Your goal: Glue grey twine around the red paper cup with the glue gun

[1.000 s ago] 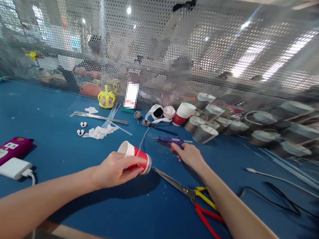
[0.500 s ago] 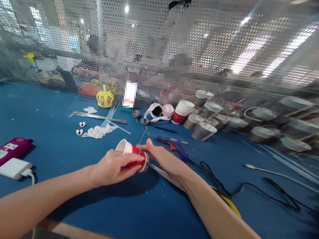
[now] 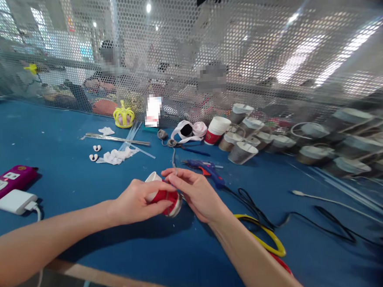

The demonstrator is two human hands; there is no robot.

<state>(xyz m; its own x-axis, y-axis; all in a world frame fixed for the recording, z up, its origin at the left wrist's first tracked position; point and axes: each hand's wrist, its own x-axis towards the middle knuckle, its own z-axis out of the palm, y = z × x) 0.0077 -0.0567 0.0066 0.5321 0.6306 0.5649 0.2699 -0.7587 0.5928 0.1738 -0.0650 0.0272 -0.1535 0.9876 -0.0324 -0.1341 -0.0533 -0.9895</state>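
My left hand (image 3: 141, 200) is closed around a red and white paper cup (image 3: 174, 204), which is tipped on its side above the table with its white mouth to the left. Strands of grey cord (image 3: 174, 158) pass around the cup's base end and run back to small grey cord balls (image 3: 171, 142). Close beside the cup, my right hand (image 3: 196, 191) pinches that cord between thumb and fingers. Scissors with a yellow handle (image 3: 277, 242) lie partly under my right forearm, their blades hidden.
Beyond my right hand lies a blue glue gun (image 3: 209, 170) with a black cable. Stacked paper cups (image 3: 219, 128) and several cord-wrapped cups (image 3: 243, 152) stand at back right. A yellow crown-shaped piece (image 3: 124, 115) and a mesh screen (image 3: 171, 44) are behind. A purple power bank-like case (image 3: 17, 179) sits left.
My right hand has gone from stretched-out fingers against the cup to a pinch on the cord. The cup has shifted slightly down and right. More of the scissors' handle shows.
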